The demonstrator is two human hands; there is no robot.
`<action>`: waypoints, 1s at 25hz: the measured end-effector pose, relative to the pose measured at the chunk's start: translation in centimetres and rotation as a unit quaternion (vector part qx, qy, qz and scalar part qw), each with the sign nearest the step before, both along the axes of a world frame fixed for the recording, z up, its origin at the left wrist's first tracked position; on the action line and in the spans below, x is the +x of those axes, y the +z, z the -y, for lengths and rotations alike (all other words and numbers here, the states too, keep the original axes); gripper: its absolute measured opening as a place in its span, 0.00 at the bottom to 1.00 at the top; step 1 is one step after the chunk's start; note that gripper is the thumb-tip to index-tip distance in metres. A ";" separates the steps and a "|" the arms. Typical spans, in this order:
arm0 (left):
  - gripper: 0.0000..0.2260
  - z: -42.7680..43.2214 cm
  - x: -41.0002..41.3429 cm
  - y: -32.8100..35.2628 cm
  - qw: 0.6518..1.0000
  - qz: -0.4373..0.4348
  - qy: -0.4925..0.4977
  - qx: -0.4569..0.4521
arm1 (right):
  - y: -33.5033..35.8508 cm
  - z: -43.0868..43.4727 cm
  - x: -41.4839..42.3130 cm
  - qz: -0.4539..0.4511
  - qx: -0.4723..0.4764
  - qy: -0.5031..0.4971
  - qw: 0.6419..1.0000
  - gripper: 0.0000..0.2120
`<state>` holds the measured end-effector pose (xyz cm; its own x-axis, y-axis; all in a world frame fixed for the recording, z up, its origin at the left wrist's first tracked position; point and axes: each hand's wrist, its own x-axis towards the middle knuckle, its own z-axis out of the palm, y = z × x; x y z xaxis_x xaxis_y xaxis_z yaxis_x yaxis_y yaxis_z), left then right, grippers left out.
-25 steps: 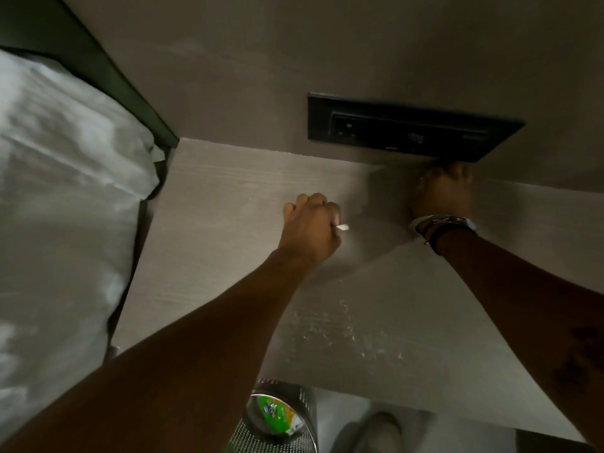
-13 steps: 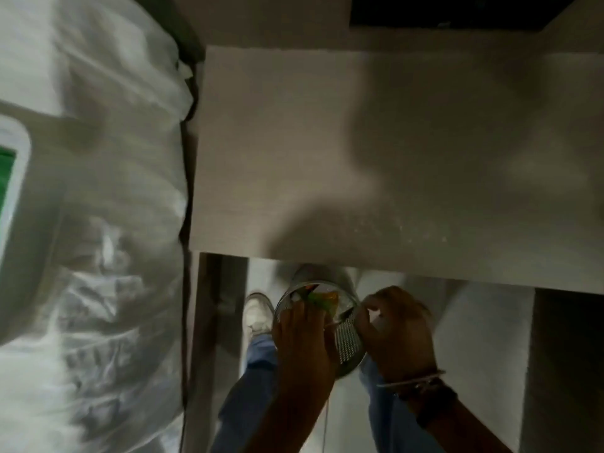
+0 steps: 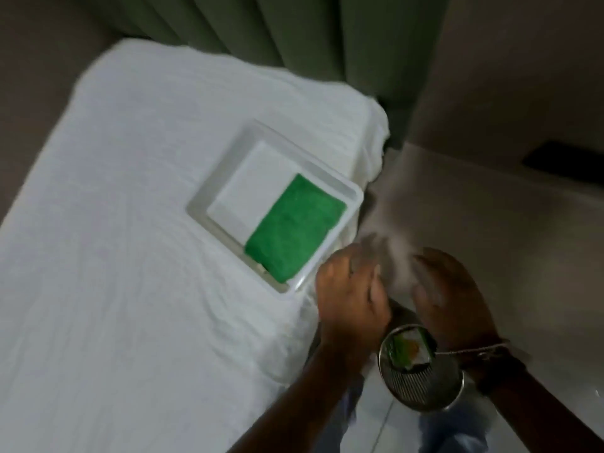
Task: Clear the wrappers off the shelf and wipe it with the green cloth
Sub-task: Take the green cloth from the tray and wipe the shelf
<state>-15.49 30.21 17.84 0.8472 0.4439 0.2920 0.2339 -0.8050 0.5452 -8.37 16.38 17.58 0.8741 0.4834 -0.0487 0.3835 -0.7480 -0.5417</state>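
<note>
A folded green cloth lies in the right half of a white tray on the bed. My left hand hovers just past the tray's near corner, fingers spread and blurred, with nothing in it. My right hand is beside it with fingers apart, also empty, and has a bracelet and a dark band on its wrist. Both hands are over the front edge of the pale wooden shelf. Below them a metal mesh bin holds green and orange wrappers.
A bed with a white sheet fills the left side and butts against the shelf. Green curtains hang behind it. A dark socket panel sits on the wall above the shelf. My blue trouser legs and pale floor show below.
My hands went from the shelf down to the bin and have now lifted off it, empty. My view has swung left, so the bed, tray and green cloth are in sight.
</note>
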 end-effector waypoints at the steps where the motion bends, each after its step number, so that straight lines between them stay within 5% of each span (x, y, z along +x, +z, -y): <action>1: 0.12 -3.3 1.2 1.0 0.999 0.005 0.033 0.011 | 1.2 -3.4 1.3 0.042 0.017 0.046 0.998 0.19; 5: 0.26 -14.8 4.3 -0.8 0.959 -0.264 0.096 -0.034 | 1.6 -14.6 2.8 -0.022 -0.022 0.131 0.991 0.17; 8: 0.28 -17.7 6.0 -4.1 0.916 -0.394 0.045 -0.063 | -0.4 -17.4 1.6 -0.136 0.018 -0.009 0.991 0.16; 11: 0.24 -17.6 5.4 -6.1 0.906 -0.412 0.085 -0.051 | -0.8 -16.6 -0.4 -0.171 0.070 -0.058 0.981 0.17; 15: 0.23 -17.1 6.2 -5.0 0.898 -0.418 0.107 -0.092 | 0.2 -12.2 -0.5 -0.095 0.088 -0.041 0.991 0.17; 18: 0.16 -15.6 6.0 -1.3 0.919 -0.339 0.101 -0.174 | 1.2 -9.4 -0.4 -0.151 0.125 -0.082 0.977 0.18; 21: 0.15 -10.8 4.6 3.5 0.964 -0.192 0.045 -0.178 | 3.3 -7.6 -0.6 -0.352 0.250 -0.096 0.897 0.25; 25: 0.12 1.9 4.4 6.1 0.980 -0.156 -0.054 -0.110 | 5.8 -1.8 0.2 -0.501 0.414 -0.178 0.739 0.30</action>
